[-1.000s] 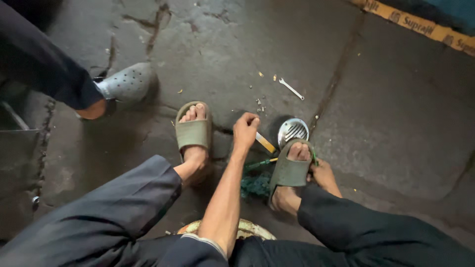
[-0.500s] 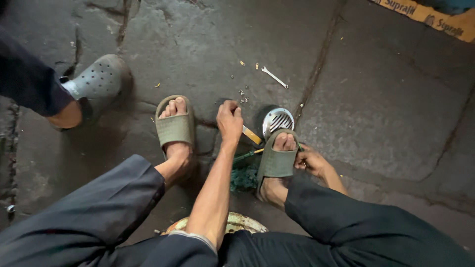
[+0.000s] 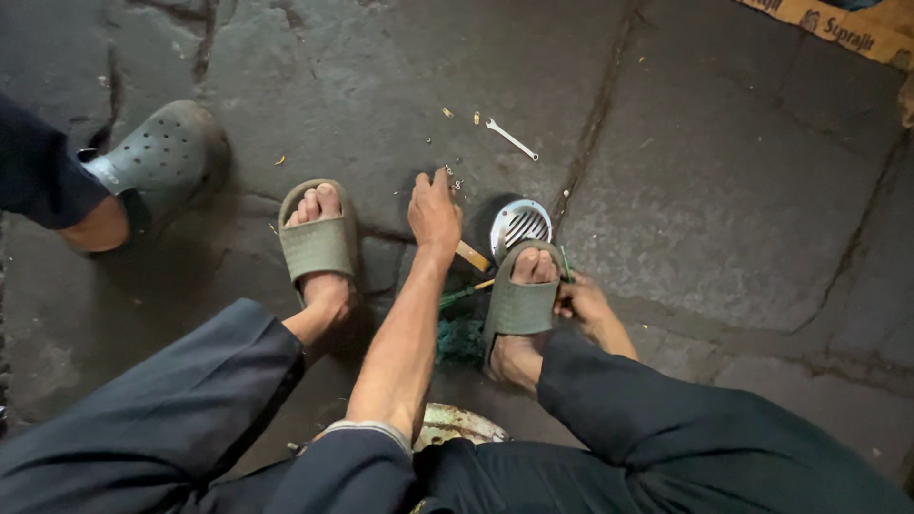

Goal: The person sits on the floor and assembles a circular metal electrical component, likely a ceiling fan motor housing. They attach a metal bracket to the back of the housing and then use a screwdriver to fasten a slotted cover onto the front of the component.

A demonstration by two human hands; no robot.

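My left hand (image 3: 434,214) reaches forward between my feet, back up, fingertips on the stone floor at several small metal bits (image 3: 449,175). Nothing shows in its grasp. Just behind it lies a wooden-handled tool (image 3: 473,255). A round metal grille (image 3: 520,226) sits at the toes of my right foot in its olive slide sandal (image 3: 520,303). My right hand (image 3: 582,301) rests beside that foot, fingers closed on a thin green tool (image 3: 566,264). A green cloth (image 3: 461,335) lies bunched by my right heel.
A small silver wrench (image 3: 511,139) lies farther out on the floor. Another person's foot in a grey clog (image 3: 162,162) stands at the left. My left foot wears an olive sandal (image 3: 319,243). A rusty round rim (image 3: 455,424) shows between my legs. Cardboard (image 3: 843,29) lies top right.
My left hand has moved forward off the wooden handle to the small bits on the floor. My right hand stays beside the right foot.
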